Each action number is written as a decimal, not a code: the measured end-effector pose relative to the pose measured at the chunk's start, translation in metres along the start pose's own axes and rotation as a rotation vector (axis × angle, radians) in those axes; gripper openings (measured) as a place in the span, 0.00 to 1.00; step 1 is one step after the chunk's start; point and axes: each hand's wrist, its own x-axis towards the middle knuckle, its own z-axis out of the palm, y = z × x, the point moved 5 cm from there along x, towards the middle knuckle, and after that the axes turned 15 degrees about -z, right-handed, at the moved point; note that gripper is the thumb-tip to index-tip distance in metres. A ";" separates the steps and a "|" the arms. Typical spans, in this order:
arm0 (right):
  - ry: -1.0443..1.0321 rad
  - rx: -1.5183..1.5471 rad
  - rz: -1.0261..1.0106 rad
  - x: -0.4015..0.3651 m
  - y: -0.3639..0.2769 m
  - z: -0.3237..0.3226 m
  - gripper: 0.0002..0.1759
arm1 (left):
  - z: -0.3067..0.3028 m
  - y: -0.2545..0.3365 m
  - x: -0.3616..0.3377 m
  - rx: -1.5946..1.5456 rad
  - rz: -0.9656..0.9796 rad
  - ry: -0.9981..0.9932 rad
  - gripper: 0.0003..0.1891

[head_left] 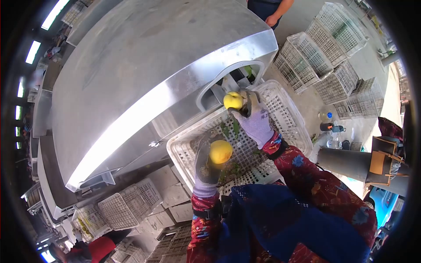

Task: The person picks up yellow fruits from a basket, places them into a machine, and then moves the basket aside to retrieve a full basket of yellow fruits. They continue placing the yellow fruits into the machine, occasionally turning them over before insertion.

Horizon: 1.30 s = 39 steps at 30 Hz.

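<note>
My left hand (205, 171), in a grey work glove, is closed around a yellow peach (220, 152) with an orange blush, held above a white plastic crate (287, 105). Higher up, my gloved right hand (253, 115) grips a second yellow peach (233, 100) from its right side. That peach is just in front of the oval opening (202, 100) in a large metal machine (144, 65). Green leaves (236, 127) lie in the crate below my hands. Some of the crate's floor is hidden by my hands and sleeves.
Stacked white crates (302, 59) stand at the upper right, with bottles (333, 128) on the floor beneath them. More crates (125, 206) are at the lower left. Another person's hand (272, 20) shows beyond the machine, and a person in red (101, 249) is at the lower left.
</note>
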 end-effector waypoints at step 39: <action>-0.059 -0.481 -0.238 0.057 0.015 0.034 0.39 | -0.016 0.012 0.022 0.360 0.097 0.312 0.25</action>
